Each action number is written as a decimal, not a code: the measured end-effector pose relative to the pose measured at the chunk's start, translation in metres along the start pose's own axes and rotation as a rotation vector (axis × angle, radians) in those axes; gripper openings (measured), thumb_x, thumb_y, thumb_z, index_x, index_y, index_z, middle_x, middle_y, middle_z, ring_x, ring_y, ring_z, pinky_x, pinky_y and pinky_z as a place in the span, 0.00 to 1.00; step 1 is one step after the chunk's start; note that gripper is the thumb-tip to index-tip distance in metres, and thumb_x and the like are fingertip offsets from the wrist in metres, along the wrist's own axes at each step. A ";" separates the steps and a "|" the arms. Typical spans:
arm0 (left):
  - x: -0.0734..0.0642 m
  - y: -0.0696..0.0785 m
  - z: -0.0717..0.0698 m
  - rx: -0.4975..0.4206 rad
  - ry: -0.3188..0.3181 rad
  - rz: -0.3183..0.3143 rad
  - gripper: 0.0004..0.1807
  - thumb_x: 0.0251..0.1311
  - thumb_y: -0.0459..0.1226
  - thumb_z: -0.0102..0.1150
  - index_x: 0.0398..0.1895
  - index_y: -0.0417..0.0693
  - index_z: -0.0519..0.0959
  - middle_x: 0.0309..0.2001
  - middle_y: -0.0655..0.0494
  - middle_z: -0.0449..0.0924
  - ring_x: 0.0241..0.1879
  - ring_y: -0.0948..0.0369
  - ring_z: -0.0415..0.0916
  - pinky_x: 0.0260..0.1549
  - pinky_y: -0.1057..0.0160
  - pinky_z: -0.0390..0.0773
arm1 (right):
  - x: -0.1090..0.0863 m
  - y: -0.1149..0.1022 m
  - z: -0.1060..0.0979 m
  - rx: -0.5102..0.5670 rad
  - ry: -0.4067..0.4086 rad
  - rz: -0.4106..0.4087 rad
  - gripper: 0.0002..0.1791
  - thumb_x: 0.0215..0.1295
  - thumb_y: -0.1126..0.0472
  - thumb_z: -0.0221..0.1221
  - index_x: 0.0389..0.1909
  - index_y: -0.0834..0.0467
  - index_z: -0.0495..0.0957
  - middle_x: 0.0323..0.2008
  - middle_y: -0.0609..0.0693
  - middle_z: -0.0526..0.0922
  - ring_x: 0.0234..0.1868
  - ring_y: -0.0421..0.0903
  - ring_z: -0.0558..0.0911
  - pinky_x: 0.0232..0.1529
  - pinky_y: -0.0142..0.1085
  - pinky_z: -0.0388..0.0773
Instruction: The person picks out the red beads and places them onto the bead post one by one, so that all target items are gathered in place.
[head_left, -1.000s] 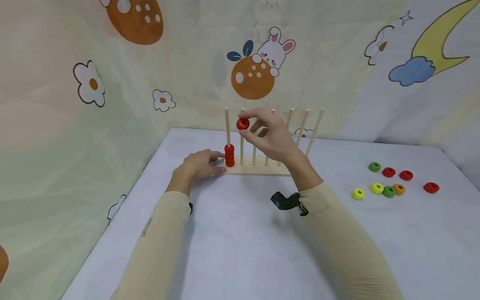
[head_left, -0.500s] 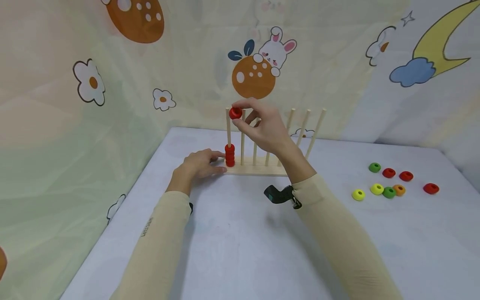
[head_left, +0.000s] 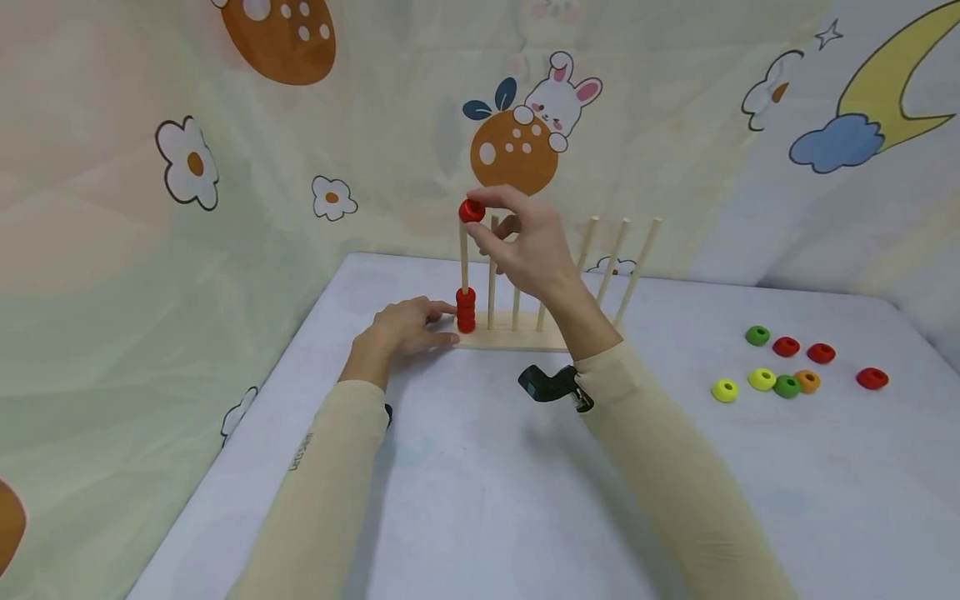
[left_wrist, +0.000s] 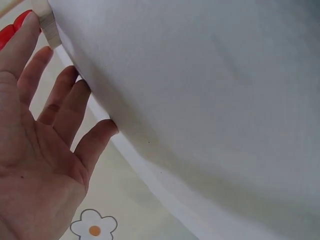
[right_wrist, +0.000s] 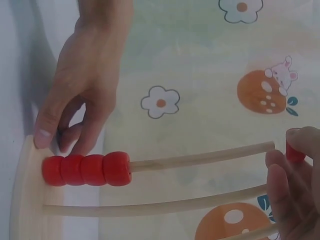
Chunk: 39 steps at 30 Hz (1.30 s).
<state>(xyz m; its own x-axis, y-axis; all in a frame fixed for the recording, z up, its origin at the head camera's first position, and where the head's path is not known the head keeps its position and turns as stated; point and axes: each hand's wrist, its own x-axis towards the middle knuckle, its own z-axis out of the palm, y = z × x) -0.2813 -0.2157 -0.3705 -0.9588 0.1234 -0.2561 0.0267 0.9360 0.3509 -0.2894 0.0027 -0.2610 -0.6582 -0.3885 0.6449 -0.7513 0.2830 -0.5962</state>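
Closest to my body, my left sleeve (head_left: 322,483) and right sleeve (head_left: 675,475) reach over the white table (head_left: 480,517). Off to the right lie eight loose beads: two yellow beads (head_left: 724,391), an orange bead (head_left: 808,382), two green beads (head_left: 786,387) and three red beads (head_left: 872,380); I count these as what is left. Ahead, my left hand (head_left: 405,327) has its fingers loosely spread, thumb and fingertips against the left end of the wooden peg rack (head_left: 510,341). Four red beads (head_left: 466,311) sit stacked at the foot of its leftmost dowel (head_left: 464,262), so that part looks done. My right hand (head_left: 532,246) pinches a fifth red bead (head_left: 471,212) between thumb and forefinger at that dowel's tip; it seems not yet threaded, though my fingers partly hide it. I see no beads on the other dowels (head_left: 641,258). Behind them hangs a printed backdrop (head_left: 405,125).
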 end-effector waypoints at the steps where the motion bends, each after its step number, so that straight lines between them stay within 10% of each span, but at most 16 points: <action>1: 0.000 0.000 0.000 0.000 0.000 0.000 0.34 0.64 0.59 0.64 0.74 0.74 0.70 0.69 0.53 0.72 0.70 0.48 0.67 0.66 0.34 0.68 | 0.001 0.000 0.001 -0.005 -0.003 0.011 0.20 0.70 0.62 0.65 0.62 0.57 0.79 0.56 0.51 0.84 0.28 0.43 0.82 0.27 0.34 0.83; 19: 0.000 0.000 -0.002 0.000 -0.010 -0.003 0.34 0.63 0.59 0.64 0.73 0.74 0.70 0.68 0.53 0.73 0.68 0.48 0.69 0.65 0.36 0.69 | 0.007 0.002 0.007 -0.067 -0.087 0.071 0.23 0.71 0.61 0.64 0.65 0.54 0.78 0.50 0.51 0.87 0.20 0.44 0.83 0.24 0.33 0.81; 39: -0.001 -0.001 -0.002 0.006 0.003 -0.001 0.35 0.63 0.58 0.65 0.74 0.72 0.70 0.67 0.53 0.74 0.67 0.49 0.69 0.65 0.38 0.69 | -0.036 0.002 -0.020 0.226 -0.078 -0.151 0.13 0.66 0.71 0.65 0.50 0.62 0.81 0.45 0.52 0.84 0.24 0.41 0.84 0.18 0.38 0.81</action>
<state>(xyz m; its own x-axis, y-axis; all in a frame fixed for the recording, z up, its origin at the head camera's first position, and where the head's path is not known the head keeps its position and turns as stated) -0.2805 -0.2172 -0.3689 -0.9597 0.1218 -0.2534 0.0277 0.9379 0.3458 -0.2679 0.0346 -0.2761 -0.5273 -0.4805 0.7008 -0.8048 0.0178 -0.5933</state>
